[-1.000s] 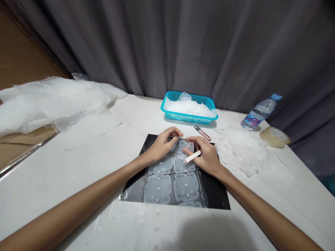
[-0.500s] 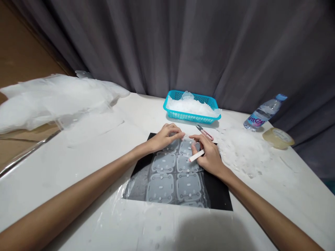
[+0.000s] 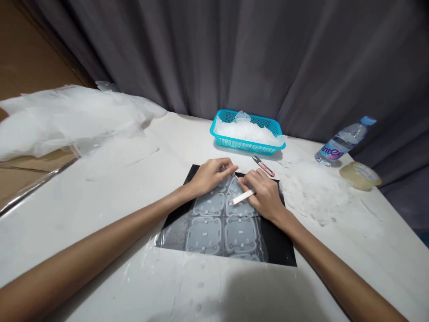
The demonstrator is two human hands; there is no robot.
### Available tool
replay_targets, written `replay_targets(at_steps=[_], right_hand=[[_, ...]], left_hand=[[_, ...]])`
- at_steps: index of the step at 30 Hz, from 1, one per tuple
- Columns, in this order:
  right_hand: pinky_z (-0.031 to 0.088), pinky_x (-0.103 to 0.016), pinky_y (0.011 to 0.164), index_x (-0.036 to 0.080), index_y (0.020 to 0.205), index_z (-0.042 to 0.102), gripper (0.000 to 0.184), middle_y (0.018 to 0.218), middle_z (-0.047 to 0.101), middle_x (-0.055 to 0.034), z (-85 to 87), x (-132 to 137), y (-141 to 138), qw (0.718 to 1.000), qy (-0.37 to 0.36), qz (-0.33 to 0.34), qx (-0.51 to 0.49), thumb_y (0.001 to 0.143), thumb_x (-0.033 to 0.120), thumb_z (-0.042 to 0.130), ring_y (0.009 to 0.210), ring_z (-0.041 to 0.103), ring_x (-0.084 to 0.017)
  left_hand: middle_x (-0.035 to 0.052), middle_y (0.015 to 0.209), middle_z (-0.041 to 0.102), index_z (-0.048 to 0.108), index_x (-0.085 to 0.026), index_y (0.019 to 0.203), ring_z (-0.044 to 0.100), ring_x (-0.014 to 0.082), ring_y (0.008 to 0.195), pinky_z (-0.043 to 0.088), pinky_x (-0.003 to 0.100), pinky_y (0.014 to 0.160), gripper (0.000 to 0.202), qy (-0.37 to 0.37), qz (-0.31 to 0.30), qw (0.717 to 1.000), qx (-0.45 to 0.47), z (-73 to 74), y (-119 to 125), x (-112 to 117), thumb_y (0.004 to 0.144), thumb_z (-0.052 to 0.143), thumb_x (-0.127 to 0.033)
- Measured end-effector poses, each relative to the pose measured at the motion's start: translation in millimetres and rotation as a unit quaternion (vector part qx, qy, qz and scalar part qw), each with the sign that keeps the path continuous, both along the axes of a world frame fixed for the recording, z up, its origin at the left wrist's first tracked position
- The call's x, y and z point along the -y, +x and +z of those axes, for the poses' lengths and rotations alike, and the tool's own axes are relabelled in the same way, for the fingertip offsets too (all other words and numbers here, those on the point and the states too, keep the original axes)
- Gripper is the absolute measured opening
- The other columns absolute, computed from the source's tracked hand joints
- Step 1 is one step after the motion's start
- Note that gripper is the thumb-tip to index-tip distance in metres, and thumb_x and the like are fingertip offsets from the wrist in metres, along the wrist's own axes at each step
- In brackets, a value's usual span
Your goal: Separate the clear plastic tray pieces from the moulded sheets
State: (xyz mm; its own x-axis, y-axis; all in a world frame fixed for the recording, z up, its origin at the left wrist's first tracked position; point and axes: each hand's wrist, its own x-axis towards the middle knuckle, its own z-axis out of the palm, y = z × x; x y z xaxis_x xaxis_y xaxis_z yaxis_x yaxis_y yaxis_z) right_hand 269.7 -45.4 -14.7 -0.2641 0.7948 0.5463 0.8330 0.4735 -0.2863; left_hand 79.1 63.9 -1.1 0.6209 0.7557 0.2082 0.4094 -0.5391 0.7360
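A clear plastic sheet with rows of rounded-square translucent shapes lies over a black mat and runs past its near edge. At the far end of the sheet, my left hand is closed, thumb and fingers pinching its edge. My right hand is closed just beside it, its fingertips on a raised bit of the sheet. A slim white pen-like tool with a reddish end is also tucked in my right hand, pointing to the lower left; its other end is hidden. Pink-handled thread snips lie beyond my right hand.
A blue basket of white translucent pieces stands at the back. At left is a large heap of filmy sheets. On the right are a pile of clear scraps, a water bottle and a tape roll.
My right hand has turned palm-down and its fingers have curled in, lifting a bit of the sheet. The white tool has shifted left with it. The view has tilted slightly.
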Motion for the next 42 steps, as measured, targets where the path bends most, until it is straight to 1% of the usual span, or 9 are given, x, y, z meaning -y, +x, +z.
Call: replay_targets(at_steps=[5,12,16,20,22,24,27,33,42], right_hand=[[0.046,-0.035,0.072,0.025,0.088,0.058,0.017,0.085,0.067,-0.0060,-1.6,7.6,-0.8,0.998,0.056,0.010,-0.038,0.105,0.025,0.051,0.082,0.063,-0.022],[0.047,-0.034,0.065,0.027,0.099,0.042,0.014,0.082,0.055,-0.0005,-12.1,12.6,2.1,0.950,0.100,-0.093,-0.282,0.107,0.039,0.042,0.069,0.057,-0.019],[0.044,-0.031,0.063,0.027,0.098,0.038,0.018,0.082,0.046,0.0008,-9.0,15.6,8.0,0.901,0.148,-0.172,-0.369,0.108,0.042,0.040,0.068,0.052,-0.017],[0.034,-0.024,0.048,0.027,0.097,0.043,0.019,0.068,0.041,0.0076,-5.0,14.0,10.0,0.913,0.086,-0.128,-0.377,0.106,0.042,0.049,0.050,0.043,-0.012],[0.034,-0.022,0.046,0.027,0.099,0.045,0.018,0.065,0.045,0.0084,-4.8,13.3,7.8,0.923,0.047,-0.084,-0.373,0.105,0.042,0.052,0.048,0.044,-0.011],[0.035,-0.022,0.045,0.026,0.102,0.046,0.017,0.067,0.050,0.0075,-5.0,13.1,5.4,0.925,0.019,-0.052,-0.376,0.105,0.041,0.053,0.048,0.047,-0.010],[0.031,-0.022,0.045,0.026,0.106,0.047,0.016,0.067,0.051,0.0073,-4.1,12.8,4.3,0.922,0.005,-0.045,-0.383,0.106,0.041,0.051,0.048,0.044,-0.010],[0.025,-0.023,0.046,0.025,0.106,0.049,0.015,0.058,0.042,0.0104,-0.9,12.0,7.7,0.929,-0.018,-0.037,-0.368,0.107,0.039,0.047,0.044,0.034,-0.010],[0.040,-0.024,0.050,0.024,0.091,0.050,0.022,0.059,0.053,0.0071,2.1,11.3,9.5,0.937,-0.016,-0.032,-0.347,0.106,0.040,0.050,0.047,0.050,-0.012]], left_hand=[[0.0001,0.069,0.060,0.060,-0.021,0.077,0.052,0.0189,0.065,0.030,0.029,0.061,0.032,0.034,0.112,0.993,-0.028,-7.6,-1.3,-3.4,0.100,0.054,-0.041],[0.0024,0.071,0.062,0.057,-0.023,0.080,0.059,0.0237,0.067,0.033,0.030,0.063,0.026,0.074,0.103,0.989,-0.072,-4.9,-0.8,6.2,0.102,0.055,-0.037],[0.0063,0.083,0.065,0.059,-0.022,0.089,0.063,0.0271,0.081,0.044,0.035,0.080,0.023,0.098,0.097,0.988,-0.063,0.6,-1.4,10.3,0.103,0.052,-0.038],[0.0122,0.123,0.064,0.063,-0.021,0.111,0.057,0.0310,0.120,0.038,0.048,0.111,0.027,0.108,0.022,0.994,0.009,10.9,-0.5,15.7,0.101,0.057,-0.045],[0.0110,0.129,0.065,0.062,-0.022,0.119,0.057,0.0299,0.126,0.039,0.049,0.114,0.034,-0.016,-0.071,0.993,0.092,13.3,3.5,22.9,0.095,0.068,-0.046],[0.0101,0.116,0.072,0.061,-0.022,0.120,0.068,0.0275,0.113,0.052,0.046,0.103,0.040,-0.216,-0.146,0.950,0.171,12.0,9.4,32.0,0.090,0.075,-0.043],[0.0081,0.084,0.077,0.064,-0.018,0.102,0.076,0.0249,0.078,0.062,0.040,0.076,0.034,-0.315,-0.183,0.914,0.180,6.7,16.0,43.6,0.087,0.078,-0.045],[0.0015,0.070,0.073,0.067,-0.017,0.093,0.069,0.0148,0.060,0.057,0.028,0.065,0.028,-0.309,-0.126,0.920,0.205,4.0,10.3,45.4,0.085,0.082,-0.040],[-0.0043,0.069,0.058,0.060,-0.017,0.086,0.055,0.0094,0.061,0.046,0.021,0.061,0.024,-0.244,-0.121,0.936,0.225,5.7,6.9,46.8,0.095,0.071,-0.037]])
